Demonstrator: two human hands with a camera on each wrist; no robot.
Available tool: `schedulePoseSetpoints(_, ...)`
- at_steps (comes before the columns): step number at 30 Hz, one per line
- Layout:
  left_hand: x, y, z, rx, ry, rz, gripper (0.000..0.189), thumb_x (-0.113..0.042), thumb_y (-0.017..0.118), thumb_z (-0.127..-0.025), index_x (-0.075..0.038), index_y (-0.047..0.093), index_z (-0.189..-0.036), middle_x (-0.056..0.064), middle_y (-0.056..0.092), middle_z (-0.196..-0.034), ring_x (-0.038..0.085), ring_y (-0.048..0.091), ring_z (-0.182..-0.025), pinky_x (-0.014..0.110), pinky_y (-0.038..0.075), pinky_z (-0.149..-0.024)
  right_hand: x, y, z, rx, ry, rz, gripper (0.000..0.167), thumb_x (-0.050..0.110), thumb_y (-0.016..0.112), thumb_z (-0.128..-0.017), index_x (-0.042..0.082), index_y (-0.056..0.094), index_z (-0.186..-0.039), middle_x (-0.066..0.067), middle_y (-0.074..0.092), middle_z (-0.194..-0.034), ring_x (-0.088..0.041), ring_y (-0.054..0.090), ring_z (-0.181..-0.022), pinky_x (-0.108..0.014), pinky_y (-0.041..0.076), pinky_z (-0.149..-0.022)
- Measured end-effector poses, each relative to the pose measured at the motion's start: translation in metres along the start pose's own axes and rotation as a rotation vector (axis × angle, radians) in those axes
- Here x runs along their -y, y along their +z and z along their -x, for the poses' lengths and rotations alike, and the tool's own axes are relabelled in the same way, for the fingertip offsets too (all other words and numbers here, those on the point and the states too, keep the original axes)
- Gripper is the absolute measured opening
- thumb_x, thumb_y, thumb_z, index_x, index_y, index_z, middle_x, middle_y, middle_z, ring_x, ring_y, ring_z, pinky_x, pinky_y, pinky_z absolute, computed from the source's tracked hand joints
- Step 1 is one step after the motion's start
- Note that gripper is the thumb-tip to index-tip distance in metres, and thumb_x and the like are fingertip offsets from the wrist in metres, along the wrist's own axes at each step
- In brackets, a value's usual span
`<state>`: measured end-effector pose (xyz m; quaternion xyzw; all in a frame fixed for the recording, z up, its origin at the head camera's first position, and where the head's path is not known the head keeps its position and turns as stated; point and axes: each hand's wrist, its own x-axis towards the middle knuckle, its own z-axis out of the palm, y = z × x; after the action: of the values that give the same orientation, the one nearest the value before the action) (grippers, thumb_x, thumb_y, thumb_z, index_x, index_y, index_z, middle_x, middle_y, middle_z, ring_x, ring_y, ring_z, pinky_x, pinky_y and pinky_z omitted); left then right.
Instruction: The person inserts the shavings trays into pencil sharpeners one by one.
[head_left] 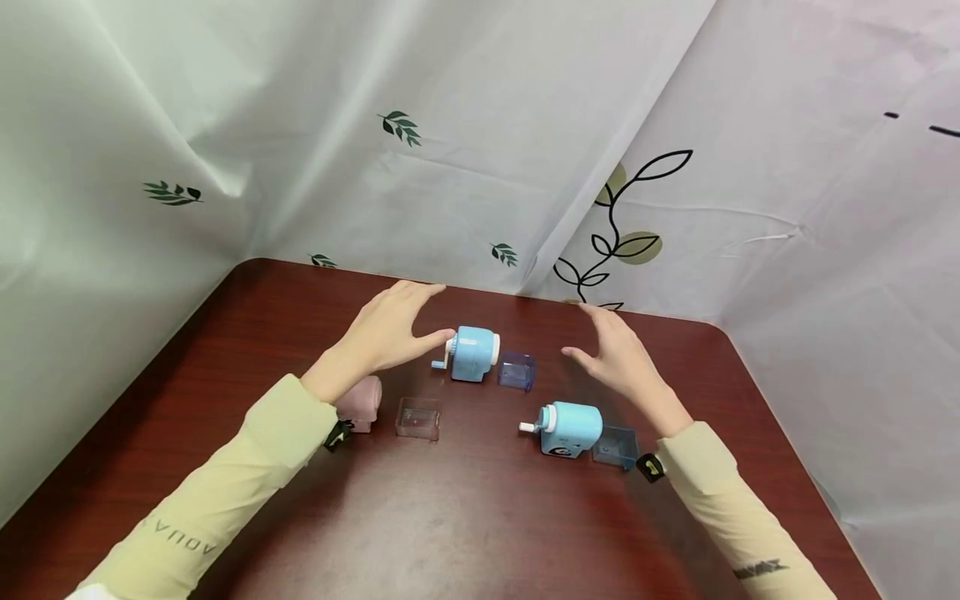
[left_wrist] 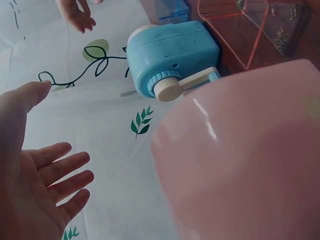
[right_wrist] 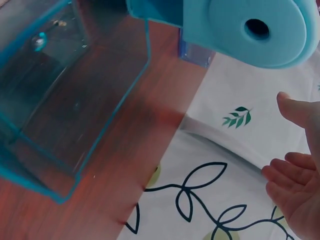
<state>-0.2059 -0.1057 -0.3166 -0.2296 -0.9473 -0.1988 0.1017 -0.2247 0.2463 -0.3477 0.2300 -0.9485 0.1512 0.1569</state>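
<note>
My left hand [head_left: 387, 328] hovers with fingers spread and nothing in its grasp, its thumb overlapping the blue pencil sharpener [head_left: 472, 353] in the head view. Below the left wrist is a pink sharpener [head_left: 362, 403], partly hidden by the arm; it looms large in the left wrist view. My right hand [head_left: 619, 350] is likewise raised and empty, fingers extended, beyond a turquoise sharpener [head_left: 572, 428] with a white-knobbed crank. That sharpener's body, with a round pencil hole, shows near the top of the right wrist view.
Beside each sharpener lies a see-through shavings drawer: a pinkish one [head_left: 417, 418], a dark blue one [head_left: 517, 371] and a teal one [head_left: 615, 447]. The teal and pinkish drawers hold small bits. All stand on a dark red wooden table [head_left: 465, 525], bordered by white patterned curtains [head_left: 465, 167].
</note>
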Motion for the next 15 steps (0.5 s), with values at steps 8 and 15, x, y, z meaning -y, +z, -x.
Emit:
schedulePoseSetpoints(8, 0.000, 0.005, -0.008, -0.001, 0.052, 0.022, 0.066, -0.047, 0.063, -0.087, -0.012, 0.048, -0.140, 0.008, 0.055, -0.137, 0.027, 0.047, -0.127, 0.049, 0.037, -0.106, 0.004, 0.005, -0.007, 0.039, -0.005, -0.006, 0.073, 0.031, 0.076, -0.082, -0.001, 0.043, -0.139, -0.020, 0.052, -0.137, -0.037, 0.048, -0.127, -0.052, 0.039, -0.104)
schedulePoseSetpoints(15, -0.001, 0.011, -0.017, 0.028, 0.094, 0.015, 0.065, -0.048, 0.063, -0.087, -0.013, 0.049, -0.139, 0.008, 0.056, -0.135, 0.026, 0.049, -0.125, 0.047, 0.040, -0.104, 0.008, 0.010, -0.015, 0.077, -0.012, -0.016, 0.070, 0.033, 0.075, -0.083, -0.001, 0.047, -0.136, -0.020, 0.054, -0.134, -0.036, 0.050, -0.126, -0.052, 0.042, -0.102)
